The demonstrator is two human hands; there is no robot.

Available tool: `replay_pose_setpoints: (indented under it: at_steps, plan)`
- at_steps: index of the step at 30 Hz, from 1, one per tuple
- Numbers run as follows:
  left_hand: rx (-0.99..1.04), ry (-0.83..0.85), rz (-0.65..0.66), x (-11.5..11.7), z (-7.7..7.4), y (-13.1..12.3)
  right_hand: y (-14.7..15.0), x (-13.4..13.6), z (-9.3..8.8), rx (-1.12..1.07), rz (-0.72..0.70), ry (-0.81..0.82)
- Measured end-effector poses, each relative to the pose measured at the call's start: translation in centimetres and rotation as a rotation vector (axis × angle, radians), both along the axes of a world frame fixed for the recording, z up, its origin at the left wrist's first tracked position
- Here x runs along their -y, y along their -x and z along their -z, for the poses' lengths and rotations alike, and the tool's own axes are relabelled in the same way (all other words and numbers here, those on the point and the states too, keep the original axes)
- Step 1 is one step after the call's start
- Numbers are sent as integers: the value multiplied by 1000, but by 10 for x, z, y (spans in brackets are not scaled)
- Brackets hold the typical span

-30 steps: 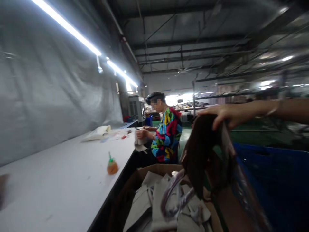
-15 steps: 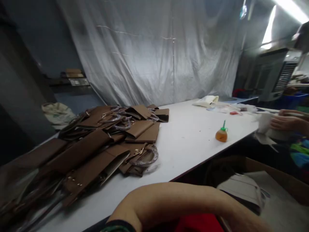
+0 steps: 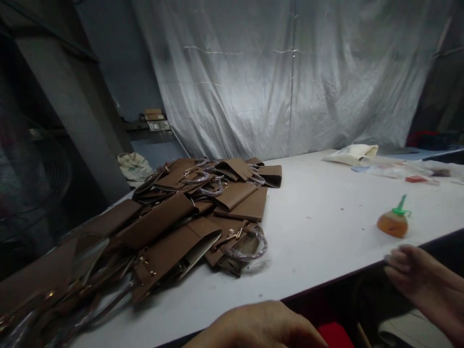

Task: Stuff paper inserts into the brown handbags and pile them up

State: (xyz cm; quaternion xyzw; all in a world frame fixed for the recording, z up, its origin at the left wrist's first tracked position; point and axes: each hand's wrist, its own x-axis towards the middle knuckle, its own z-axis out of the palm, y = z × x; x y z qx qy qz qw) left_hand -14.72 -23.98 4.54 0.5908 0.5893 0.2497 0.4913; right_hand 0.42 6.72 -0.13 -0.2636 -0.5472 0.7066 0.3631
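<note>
My left hand point(image 3: 261, 326) is at the bottom edge of the view, its back turned up in front of the table's near edge. Its fingers bend down out of sight. On the right, my right hand point(image 3: 416, 280) is just off the table edge, slightly blurred, with its fingers curled in and nothing visible in them. Nearest to it on the table stands a small squeeze bottle point(image 3: 392, 225) of amber liquid with a green nozzle. Brown handbags point(image 3: 170, 217) lie heaped on the left, some with plastic-wrapped handles. One handbag point(image 3: 232, 241) sits at the heap's near right.
The long white table point(image 3: 308, 232) runs from lower left to far right. A cream cloth piece point(image 3: 351, 153) and clear plastic with a red item point(image 3: 416, 179) lie farther back. A silver curtain point(image 3: 253, 87) hangs behind. Below the edge are a red item point(image 3: 335, 334) and pale material point(image 3: 416, 328).
My view has swung left, so the handbags and bottle appear farther right. The bent forearm across the bottom has given way to my two hands. Another person's hands at right have left the view.
</note>
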Motion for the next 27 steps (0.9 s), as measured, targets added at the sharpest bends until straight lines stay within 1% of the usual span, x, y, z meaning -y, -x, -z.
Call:
replay_pose_setpoints:
  at_steps: [2, 4, 6, 7, 9, 11, 13, 15, 18, 20, 22, 25, 27]
  plan:
    - [72, -34, -278, 27, 0, 12, 36, 20, -3, -101, -197, 185]
    - [87, -74, -556, 43, 6, 23, 76, 39, -8, -103, -336, 259]
    - [114, -109, -783, 53, 16, 36, 116, 52, -14, -69, -456, 238]
    - [125, -118, -864, 56, 22, 43, 134, 57, -16, -38, -505, 207]
    - [109, -120, -964, 62, 33, 57, 165, 63, -18, 39, -571, 123]
    - [78, -112, -1015, 66, 42, 68, 191, 69, -15, 111, -614, 35]
    - [85, -112, -1038, 69, 47, 73, 212, 75, -10, 173, -647, -31]
    - [95, -105, -1038, 71, 48, 73, 229, 82, -2, 240, -653, -70]
    - [-12, -109, -1024, 72, 45, 71, 246, 89, 15, 297, -633, -75]
    - [-81, -115, -1012, 72, 44, 70, 251, 90, 27, 295, -619, -59]
    - [-97, -108, -1002, 72, 43, 70, 252, 89, 35, 285, -599, -34]
    - [-86, -104, -1011, 72, 45, 71, 249, 88, 37, 273, -573, 11]
    - [-109, -119, -1035, 73, 46, 70, 246, 90, 34, 276, -593, 23]
